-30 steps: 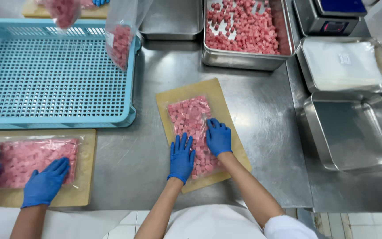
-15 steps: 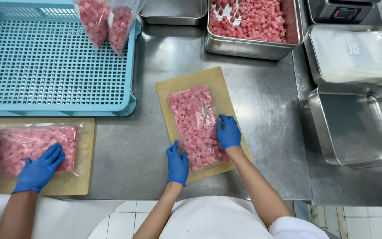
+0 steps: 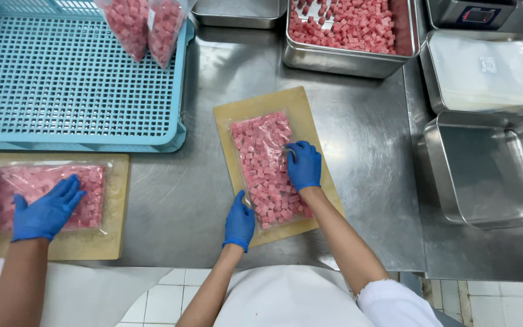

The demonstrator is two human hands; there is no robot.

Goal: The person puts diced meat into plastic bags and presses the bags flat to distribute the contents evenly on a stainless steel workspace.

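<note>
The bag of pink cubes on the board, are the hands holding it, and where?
Not lifted: left hand presses the bag at its near-left corner, right hand its right edge.

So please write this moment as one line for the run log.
left hand: flat on near end of bag of pink cubes | right hand: pressing bag's right edge | bag: flat on wooden board

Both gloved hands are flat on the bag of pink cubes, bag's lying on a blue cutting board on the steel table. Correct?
Not quite. The head view shows the left hand and right hand on the bag of pink cubes, but the cutting board under it is tan, not blue. The blue thing is the plastic crate to the left. The board does lie on the steel table.
</note>
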